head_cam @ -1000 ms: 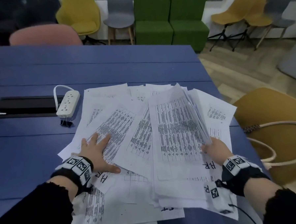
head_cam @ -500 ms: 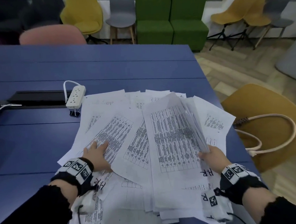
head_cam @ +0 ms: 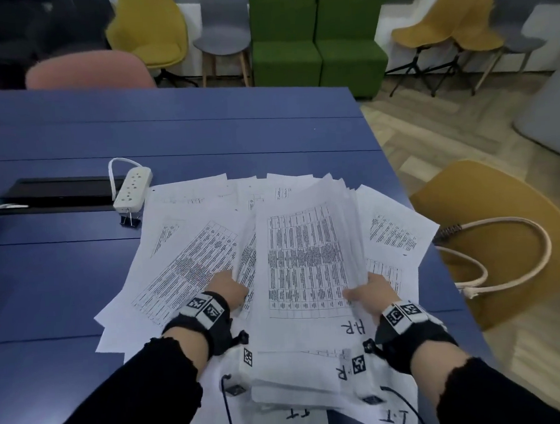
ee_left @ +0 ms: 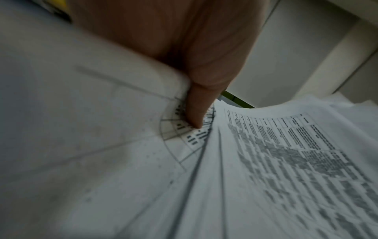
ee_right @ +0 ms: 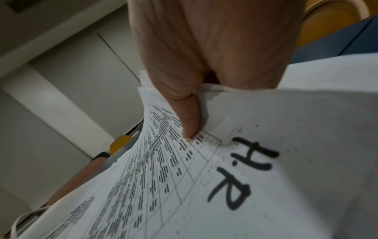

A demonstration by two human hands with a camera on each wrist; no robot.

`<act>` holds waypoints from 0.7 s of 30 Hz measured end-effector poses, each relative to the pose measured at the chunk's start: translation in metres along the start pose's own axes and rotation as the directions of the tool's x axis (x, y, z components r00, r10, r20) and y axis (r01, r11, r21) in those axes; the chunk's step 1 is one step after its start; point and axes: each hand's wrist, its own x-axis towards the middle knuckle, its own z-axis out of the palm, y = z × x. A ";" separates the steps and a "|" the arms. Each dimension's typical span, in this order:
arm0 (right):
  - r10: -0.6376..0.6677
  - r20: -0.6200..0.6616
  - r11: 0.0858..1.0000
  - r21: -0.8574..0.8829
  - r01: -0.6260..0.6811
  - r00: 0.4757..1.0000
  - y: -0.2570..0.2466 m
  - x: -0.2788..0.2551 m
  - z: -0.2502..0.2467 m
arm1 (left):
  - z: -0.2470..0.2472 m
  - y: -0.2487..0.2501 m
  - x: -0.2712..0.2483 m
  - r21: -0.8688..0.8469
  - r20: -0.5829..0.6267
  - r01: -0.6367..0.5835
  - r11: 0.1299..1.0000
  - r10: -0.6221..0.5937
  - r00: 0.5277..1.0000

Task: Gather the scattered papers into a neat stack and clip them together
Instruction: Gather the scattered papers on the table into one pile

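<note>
White printed papers (head_cam: 182,236) lie scattered over the blue table (head_cam: 203,134). My right hand (head_cam: 365,291) grips a thick bundle of sheets (head_cam: 306,252) at its right edge and tilts it up off the pile. The thumb (ee_right: 190,119) lies on the top sheet (ee_right: 266,177) marked "H.R"; the fingers are hidden beneath. My left hand (head_cam: 234,285) is at the bundle's left edge. Its thumb (ee_left: 196,110) presses on a printed sheet (ee_left: 286,161) and its fingers are tucked under the papers. A black binder clip (head_cam: 130,219) sits left of the papers.
A white power strip (head_cam: 133,190) lies behind the clip, beside a black cable slot (head_cam: 60,191). The table's right edge runs close to the papers; beyond it stands a yellow chair (head_cam: 498,200) with a cream-handled bag (head_cam: 516,228). More chairs and a green sofa stand behind.
My left hand left the flat sheets on the left and slid right to the bundle's left edge. The right hand has tilted the bundle higher.
</note>
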 end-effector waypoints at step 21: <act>-0.104 0.206 0.976 0.209 0.060 0.973 0.049 -0.002 -0.061 | -0.020 -0.036 -0.026 -0.238 0.270 0.250 0.938 -0.183 0.945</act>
